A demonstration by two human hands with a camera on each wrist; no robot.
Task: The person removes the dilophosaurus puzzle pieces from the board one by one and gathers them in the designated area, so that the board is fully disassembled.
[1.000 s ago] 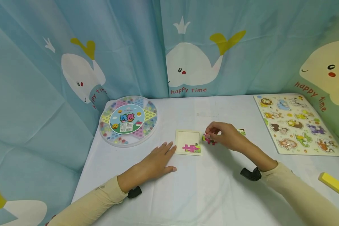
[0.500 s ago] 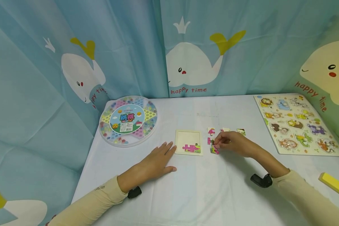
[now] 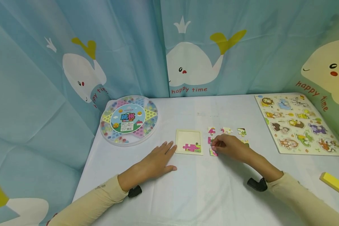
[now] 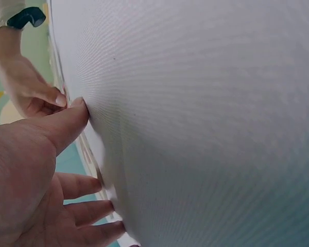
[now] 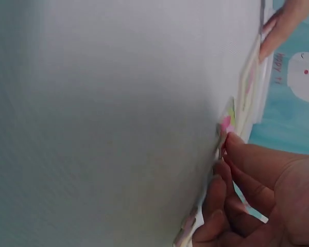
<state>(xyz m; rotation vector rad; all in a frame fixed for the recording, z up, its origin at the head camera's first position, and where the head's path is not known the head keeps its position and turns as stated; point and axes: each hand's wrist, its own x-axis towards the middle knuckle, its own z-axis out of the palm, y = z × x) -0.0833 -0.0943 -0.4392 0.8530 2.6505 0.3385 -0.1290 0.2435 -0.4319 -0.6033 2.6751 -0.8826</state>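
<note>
My left hand (image 3: 155,161) lies flat with spread fingers on the white table, fingertips at the left edge of a small square puzzle tray (image 3: 187,137). In the tray's lower right sit joined pink and green jigsaw pieces (image 3: 192,147). Just right of the tray, my right hand (image 3: 228,147) pinches a pink and green puzzle piece (image 5: 228,122) at its edge with thumb and forefinger. That puzzle piece (image 3: 213,152) is low at the tabletop in the head view. Loose pieces lie around the hand, including a pink one (image 3: 211,130) and a green one (image 3: 241,132); some are partly covered.
A round Chinese checkers box (image 3: 127,121) with coloured marbles stands at the back left. An animal peg puzzle board (image 3: 300,125) lies at the right, with a yellow block (image 3: 334,183) in front of it. A blue whale-print curtain (image 3: 130,56) hangs behind the table.
My right hand has moved right from the tray's edge with the puzzle piece and lowered it to the table, uncovering other loose pieces. The left hand stays in place.
</note>
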